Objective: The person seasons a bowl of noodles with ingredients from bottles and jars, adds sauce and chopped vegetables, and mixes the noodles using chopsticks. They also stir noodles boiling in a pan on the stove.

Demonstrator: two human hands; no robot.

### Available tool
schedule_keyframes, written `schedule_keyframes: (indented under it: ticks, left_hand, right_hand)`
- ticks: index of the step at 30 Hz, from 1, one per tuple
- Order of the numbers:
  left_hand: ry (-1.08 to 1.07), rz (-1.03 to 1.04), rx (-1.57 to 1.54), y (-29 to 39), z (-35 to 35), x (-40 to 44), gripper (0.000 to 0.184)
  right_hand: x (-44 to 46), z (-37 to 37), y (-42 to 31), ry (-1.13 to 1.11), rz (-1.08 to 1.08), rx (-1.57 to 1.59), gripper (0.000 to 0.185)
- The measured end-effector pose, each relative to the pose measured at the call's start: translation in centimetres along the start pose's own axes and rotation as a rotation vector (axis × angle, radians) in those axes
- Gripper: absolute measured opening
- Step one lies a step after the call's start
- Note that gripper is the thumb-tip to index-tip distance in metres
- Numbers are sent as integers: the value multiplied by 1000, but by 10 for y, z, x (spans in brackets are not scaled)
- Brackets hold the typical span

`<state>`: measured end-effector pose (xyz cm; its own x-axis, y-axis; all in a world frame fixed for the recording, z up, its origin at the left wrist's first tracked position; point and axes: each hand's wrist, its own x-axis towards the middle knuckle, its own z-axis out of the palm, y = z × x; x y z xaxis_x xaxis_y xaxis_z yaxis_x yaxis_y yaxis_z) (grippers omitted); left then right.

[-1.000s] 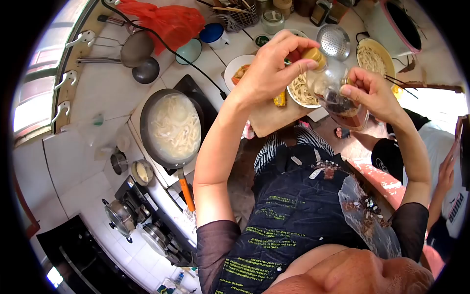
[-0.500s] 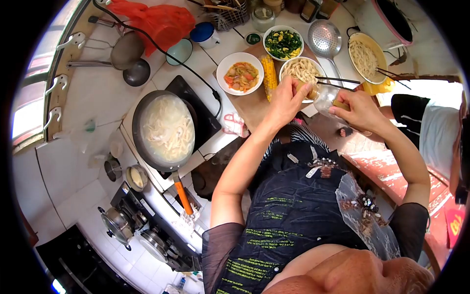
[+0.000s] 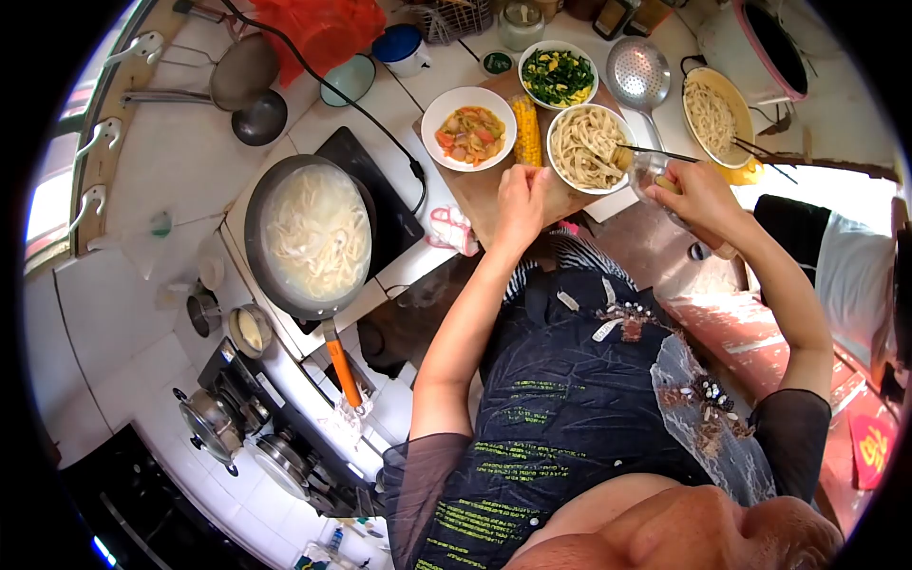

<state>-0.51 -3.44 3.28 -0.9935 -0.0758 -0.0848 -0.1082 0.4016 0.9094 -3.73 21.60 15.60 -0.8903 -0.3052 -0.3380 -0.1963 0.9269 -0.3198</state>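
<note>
I have the right hand (image 3: 700, 201) clasped around the glass jar (image 3: 650, 173), at the right of the noodle bowl (image 3: 581, 152), near dark chopsticks (image 3: 665, 153). The left hand (image 3: 522, 201) curls lower left of that bowl, its grip unclear to me. Around it I count two other filled bowls, greens (image 3: 558, 80) beyond and red-orange stew (image 3: 465, 138) left; the garment's yellow-green print (image 3: 527, 467) is unreadable.

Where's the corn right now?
In the head view, top center, the corn lies on the board between the stew bowl and noodle bowl, just beyond the left hand.
</note>
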Motion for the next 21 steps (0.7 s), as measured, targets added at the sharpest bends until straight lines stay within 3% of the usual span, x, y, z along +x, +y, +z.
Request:
schedule_keyframes:
  ticks: [11, 21]
  left_hand:
    - [-48, -142, 273, -102, -1, -26, 34]
    - [-54, -197, 254, -112, 2, -22, 36]
  right_hand:
    - [18, 4, 6, -76, 67, -70, 38]
    - [30, 3, 3, -165, 91, -130, 38]
